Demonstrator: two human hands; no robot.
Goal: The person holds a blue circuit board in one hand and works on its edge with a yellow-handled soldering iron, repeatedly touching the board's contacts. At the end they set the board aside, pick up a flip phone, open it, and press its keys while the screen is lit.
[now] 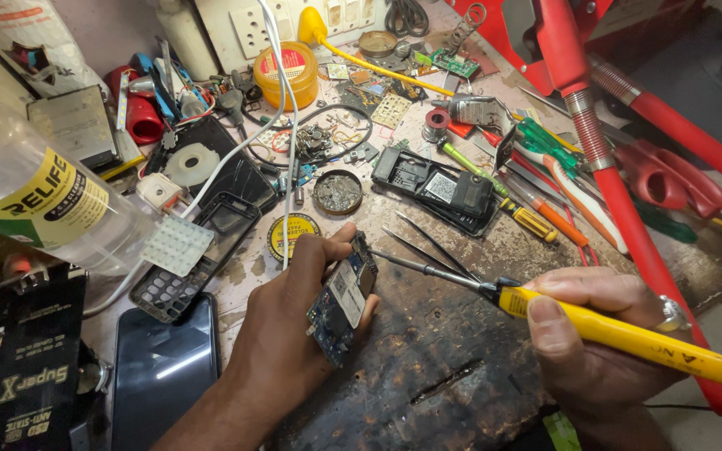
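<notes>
**Inspector:** Step in hand?

**Onlooker:** Soldering work on the board (pixel 343 302), by my judgement. The left hand (pixel 294 313) is closed round it, thumb along the near edge and fingers behind, holding it clear of the mat (pixel 436 367). The right hand (pixel 591 338) is shut in a pen grip on the iron (pixel 545 313).

**Inspector:** Position of the board?

**Onlooker:** Over the mat's far-left part, just this side of the round tin (pixel 290 236). The tweezers (pixel 432 246) lie just beyond the mat's far edge, to the right of the board.

**Inspector:** Its heading?

**Onlooker:** Long axis runs from near-left to far-right, the upper end tilted away toward the tweezers. The component face with the pale label is turned to the right, toward the iron.

**Inspector:** And the iron?

**Onlooker:** Yellow handle low at the right, metal tip aimed left at the board's upper end. Tip is near the edge; whether it touches I cannot tell.

**Inspector:** What does the next move call for?

**Onlooker:** In my view, a steady left hand and a small, fine advance of the tip onto one joint without brushing neighbouring parts.
</notes>
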